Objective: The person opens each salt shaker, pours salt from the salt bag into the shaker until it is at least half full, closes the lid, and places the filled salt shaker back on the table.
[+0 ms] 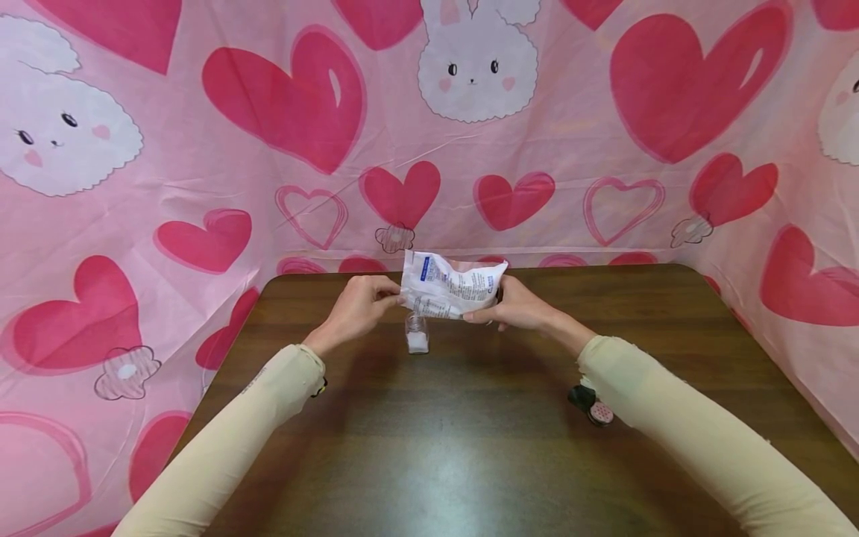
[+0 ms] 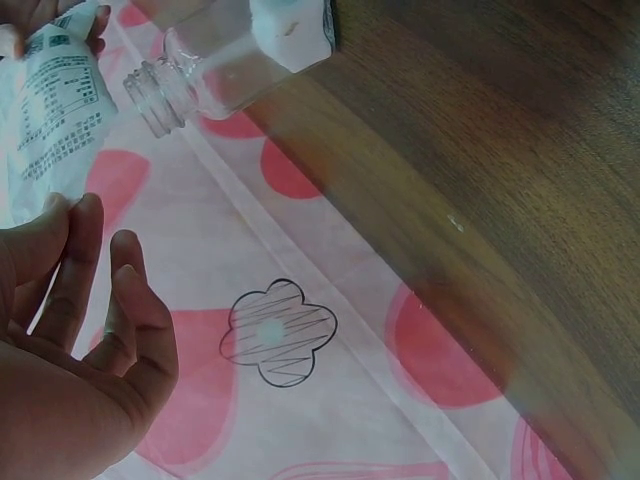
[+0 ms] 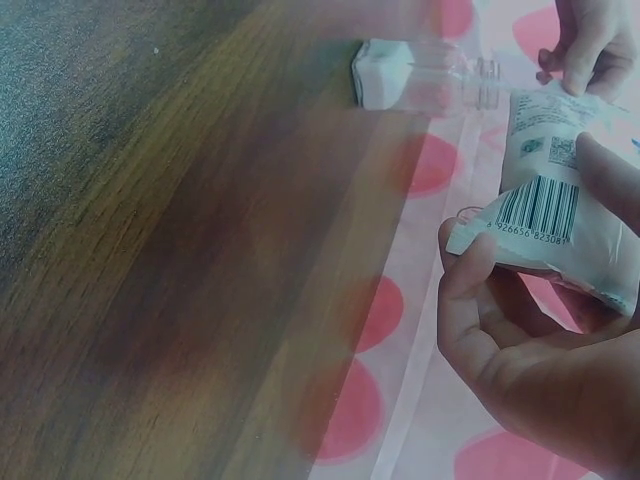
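Note:
A white printed packet (image 1: 450, 287) with blue and black lettering is held up between both hands. My left hand (image 1: 359, 309) pinches its left edge between thumb and finger, the other fingers loosely bent. Gripping the opposite end, my right hand (image 1: 520, 304) has its thumb and fingers around the packet; a barcode (image 3: 535, 210) shows on that side. Just below the packet's left part stands an uncapped clear square bottle (image 1: 417, 335), upright on the table. White contents (image 3: 385, 80) fill its lower part. Whether anything is falling from the packet cannot be made out.
On the brown wooden table (image 1: 429, 432), near the right forearm, lies a black lid (image 1: 581, 397) with a pink perforated disc (image 1: 601, 413). A pink cloth (image 1: 470, 149) with hearts and rabbits hangs around the table's far side and sides.

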Demonstrator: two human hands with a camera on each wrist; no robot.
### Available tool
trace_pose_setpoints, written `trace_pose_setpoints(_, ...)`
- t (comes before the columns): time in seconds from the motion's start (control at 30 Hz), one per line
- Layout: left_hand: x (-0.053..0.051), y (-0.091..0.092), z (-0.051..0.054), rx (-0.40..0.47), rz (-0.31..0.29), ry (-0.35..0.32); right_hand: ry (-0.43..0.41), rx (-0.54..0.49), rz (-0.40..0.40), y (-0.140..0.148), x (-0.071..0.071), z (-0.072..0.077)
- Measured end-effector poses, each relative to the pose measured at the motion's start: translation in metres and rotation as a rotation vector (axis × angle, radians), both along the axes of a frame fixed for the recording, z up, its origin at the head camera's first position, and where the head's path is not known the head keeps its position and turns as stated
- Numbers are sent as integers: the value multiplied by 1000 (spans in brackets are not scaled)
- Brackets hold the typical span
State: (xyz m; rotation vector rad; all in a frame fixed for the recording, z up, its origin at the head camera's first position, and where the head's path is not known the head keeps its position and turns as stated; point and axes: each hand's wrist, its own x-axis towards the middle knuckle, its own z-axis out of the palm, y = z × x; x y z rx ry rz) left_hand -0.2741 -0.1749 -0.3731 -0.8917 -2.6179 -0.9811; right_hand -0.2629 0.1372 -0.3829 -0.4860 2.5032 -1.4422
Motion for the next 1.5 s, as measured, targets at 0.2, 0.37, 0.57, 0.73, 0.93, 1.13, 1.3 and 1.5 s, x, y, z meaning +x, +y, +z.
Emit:
trace_pose_setpoints(0.2,-1,0,-1,7,3,-1,2,-6,-5,0,1,0)
trace_pose_setpoints(0.37,-1,0,-2,11,2,-9,-1,-5,-4,0,1,0)
trace_pose_setpoints(0.57,-1,1,-2,13,7,-7,-2,0,-9,1,0,0)
trace_pose_setpoints(0.73,1,1,0,10,6,-6,-6,0,-8,0,0,0)
trace_pose_setpoints(0.93,1,1,1,11,-3,-2,-2,4,-11,1,0,0)
trace_pose_setpoints(1.13,-1,1,0,6,2,-3,0,-2,-8,0,0,-1)
trace_pose_setpoints(1.3,-1,0,0,6,6,-12,-3,-1,-5,0,-1,-1)
trace_pose_setpoints(1.5,0,0,1,6,6,-11,-6,-4,-1,0,-1,0)
